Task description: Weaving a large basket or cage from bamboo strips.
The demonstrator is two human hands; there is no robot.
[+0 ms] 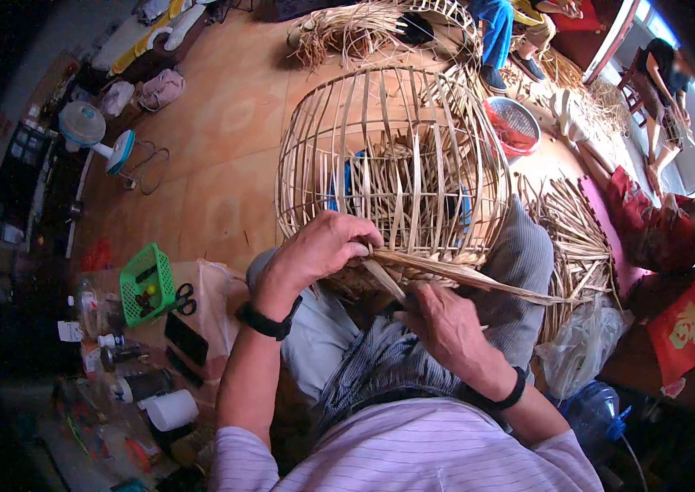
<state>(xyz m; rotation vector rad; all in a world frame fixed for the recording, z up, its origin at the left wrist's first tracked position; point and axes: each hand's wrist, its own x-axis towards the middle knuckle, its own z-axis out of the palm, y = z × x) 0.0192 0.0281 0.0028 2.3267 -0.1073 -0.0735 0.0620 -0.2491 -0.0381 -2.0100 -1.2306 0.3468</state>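
Observation:
An open-framed wicker basket (399, 189) of pale upright slats and thin hoops lies in front of me, against my knees. My left hand (323, 250) is closed at its near edge, thumb and forefinger pinching a flat dried strip (386, 281). That strip slants down to my right hand (452, 324), whose fingers are curled round its lower end. Some fingertips of the right hand are hidden. A longer bundle of dried strips (487, 283) runs from the left fingers out to the right, over my knee. Both wrists wear black bands.
Loose dried strips (573, 246) are heaped at right, beside a clear plastic bag (581, 348). A red-and-grey basin (513, 127) stands behind. At left are a green basket (146, 283), scissors (186, 300), a phone (187, 339) and a paper roll (172, 410). Other people sit at far right.

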